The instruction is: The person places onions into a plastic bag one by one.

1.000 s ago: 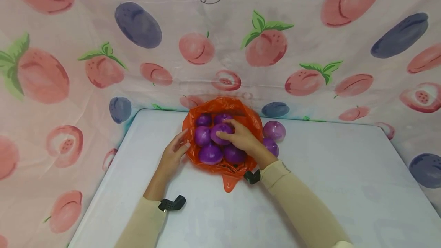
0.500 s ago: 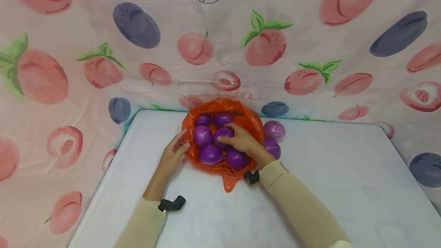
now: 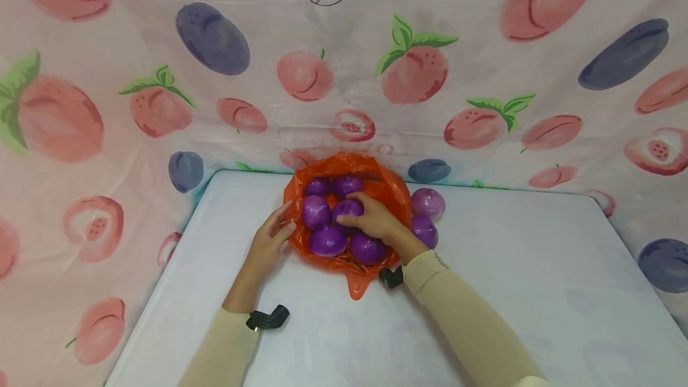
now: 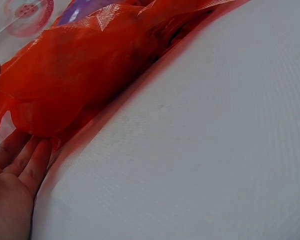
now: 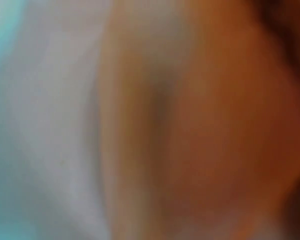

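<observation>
Purple and glossy, a ball (image 3: 344, 206) lies within the mouth of the bag (image 3: 355, 163), pinched by the right hand (image 3: 380, 220), its thumb on the near side and fingers over the far side. Five more balls (image 3: 316, 212) share the bag: two behind, one at the left, two in front, one of these partly under the hand. Whether the pinched ball bears on those beneath or hangs just clear of them, I cannot tell.

The step looks like handling single balls at the bag, either placing or picking. The next move would call for a clean release if it is being set down, or a firmer pinch if it is to be lifted, with the rim kept wide.

The left hand (image 3: 271, 239) touches the bag's left side, fingers extended, thumb apart from them. Two loose balls (image 3: 428, 203) lie just right of the bag on the white table (image 3: 537, 267); the printed cloth (image 3: 344, 100) rises behind.

The left wrist view shows fingertips at the bag's lower edge, which the head view hides. The right wrist view is blur and settles nothing about the pinch.
</observation>
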Available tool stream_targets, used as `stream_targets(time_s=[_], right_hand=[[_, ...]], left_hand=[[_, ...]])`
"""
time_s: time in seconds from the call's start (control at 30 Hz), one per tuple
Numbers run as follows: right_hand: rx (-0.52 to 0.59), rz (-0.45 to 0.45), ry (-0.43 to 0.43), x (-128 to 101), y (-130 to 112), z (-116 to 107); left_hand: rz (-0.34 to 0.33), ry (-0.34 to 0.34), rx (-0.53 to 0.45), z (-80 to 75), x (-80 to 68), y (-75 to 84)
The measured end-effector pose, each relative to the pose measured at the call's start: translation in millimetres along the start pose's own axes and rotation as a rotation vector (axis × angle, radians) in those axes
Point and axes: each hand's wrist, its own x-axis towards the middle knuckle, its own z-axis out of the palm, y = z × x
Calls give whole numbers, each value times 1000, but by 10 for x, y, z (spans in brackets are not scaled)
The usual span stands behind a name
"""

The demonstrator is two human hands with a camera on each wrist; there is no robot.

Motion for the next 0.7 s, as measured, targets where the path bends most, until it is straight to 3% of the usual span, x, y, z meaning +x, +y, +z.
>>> stream_targets(time_s=[0.7], right_hand=[[-66,-65,57,-25,-55,-38]], left_hand=[[5,-2,-1,2,-2,-4]])
